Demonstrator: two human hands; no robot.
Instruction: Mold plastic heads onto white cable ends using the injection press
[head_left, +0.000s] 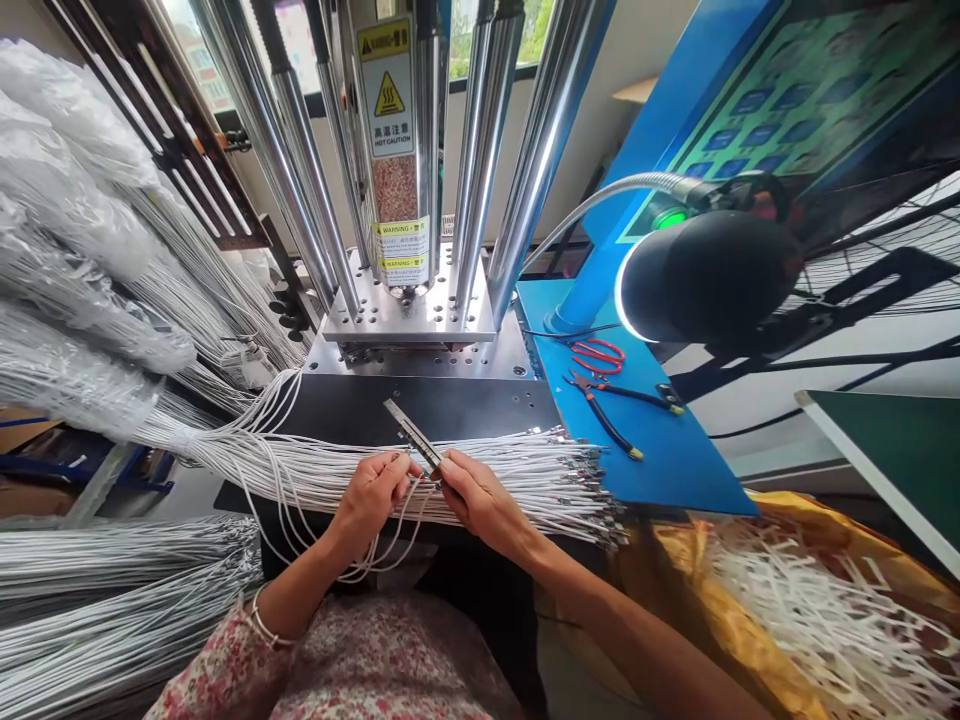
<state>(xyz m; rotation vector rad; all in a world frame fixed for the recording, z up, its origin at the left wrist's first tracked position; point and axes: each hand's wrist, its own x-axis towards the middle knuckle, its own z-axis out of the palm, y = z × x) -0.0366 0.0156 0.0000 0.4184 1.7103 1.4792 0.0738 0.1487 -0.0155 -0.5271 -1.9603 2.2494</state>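
Light: bright; daylight, window (537, 30) beyond right hand (476, 495); lamp (705, 285) up-right of it, rim glowing white | Glare: streaks on posts (551, 130) beyond hand | Shadow: dark below hand | Quality: hand fairly sharp; wide-angle stretch towards edges

Toward six, the right hand (476, 495) hides the near end of the tool (410, 434). Toward seven, the left hand (379, 488) covers part of a cable (409, 535). At twelve, the top edge crops the press (442, 297); fine print on its label (403, 243) is unreadable. At four, the sack (694, 565) is cut off.
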